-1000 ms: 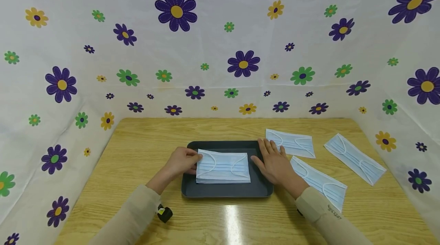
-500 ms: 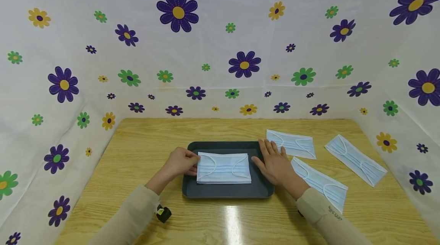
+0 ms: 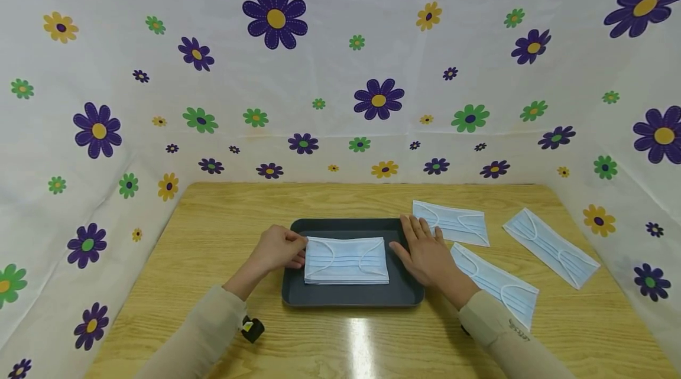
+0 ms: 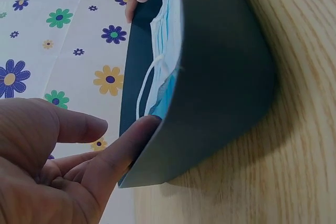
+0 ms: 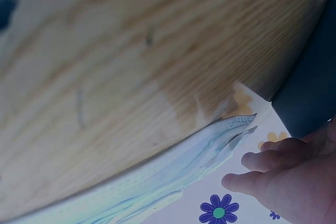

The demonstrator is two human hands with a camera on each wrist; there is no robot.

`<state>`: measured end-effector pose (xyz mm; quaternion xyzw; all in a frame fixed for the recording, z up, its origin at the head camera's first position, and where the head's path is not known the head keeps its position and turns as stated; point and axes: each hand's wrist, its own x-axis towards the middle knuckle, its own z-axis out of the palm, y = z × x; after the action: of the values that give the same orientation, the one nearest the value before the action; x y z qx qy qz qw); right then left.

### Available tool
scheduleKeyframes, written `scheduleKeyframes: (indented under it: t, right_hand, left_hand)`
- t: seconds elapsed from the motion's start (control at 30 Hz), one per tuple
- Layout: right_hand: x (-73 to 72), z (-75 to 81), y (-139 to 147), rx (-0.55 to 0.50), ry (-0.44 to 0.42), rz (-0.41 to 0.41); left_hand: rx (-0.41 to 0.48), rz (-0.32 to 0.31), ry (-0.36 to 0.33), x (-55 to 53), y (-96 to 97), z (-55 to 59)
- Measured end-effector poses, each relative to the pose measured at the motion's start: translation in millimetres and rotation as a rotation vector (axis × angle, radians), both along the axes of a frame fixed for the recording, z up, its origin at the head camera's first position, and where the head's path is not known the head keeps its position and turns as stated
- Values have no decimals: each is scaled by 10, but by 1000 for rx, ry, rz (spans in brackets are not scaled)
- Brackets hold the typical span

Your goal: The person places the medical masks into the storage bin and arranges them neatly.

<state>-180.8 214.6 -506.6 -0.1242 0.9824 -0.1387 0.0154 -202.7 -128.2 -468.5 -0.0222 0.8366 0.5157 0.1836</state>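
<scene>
A stack of light-blue face masks [image 3: 347, 262] with white ear loops lies in a dark grey tray [image 3: 351, 296]. My left hand [image 3: 278, 249] is at the stack's left edge. In the left wrist view, its thumb stands apart from the fingers [image 4: 128, 142], and one finger reaches over the tray wall against the masks' edge. My right hand [image 3: 428, 252] rests with straight fingers on the tray's right rim. In the right wrist view, its fingers [image 5: 262, 161] are spread a little beside the tray, holding nothing.
On the wooden table [image 3: 229, 207], to the right of the tray, lie a mask at the back [image 3: 452, 223], a tilted mask [image 3: 550, 248] at far right and a mask partly under the right forearm [image 3: 500, 281]. Flower-printed cloth [image 3: 319, 71] encloses the table.
The top mask's left corner, pinched and slightly raised by my left hand earlier, now lies down on the stack. The left thumb has moved off it. The right hand stays on the rim.
</scene>
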Motion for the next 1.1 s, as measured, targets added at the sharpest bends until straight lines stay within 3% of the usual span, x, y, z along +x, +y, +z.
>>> scheduleKeyframes:
  t: [0.27, 0.4, 0.5, 0.67, 0.77, 0.87, 1.1]
  right_hand:
    - [-11, -11, 2, 0, -11, -3]
    - [-9, -9, -1, 0, -15, -4]
    - [-8, -11, 0, -2, -17, -5]
    - [-18, -36, 13, -1, -17, -6]
    - [-22, -42, 10, -3, -19, -7]
    - [-21, -42, 9, -5, -22, -8]
    - [-19, -28, 8, -3, -25, -12]
  left_hand:
    - [23, -12, 58, -9, -60, 14]
    - [49, -40, 186, -23, -105, 13]
    - [33, -44, 328, -25, -129, 25]
    - [-108, 5, 532, 1, -129, 10]
    - [-196, 10, 567, 16, -128, -47]
    - [-310, -32, 576, 16, -136, -114]
    - [-592, -203, 622, -5, -185, -247]
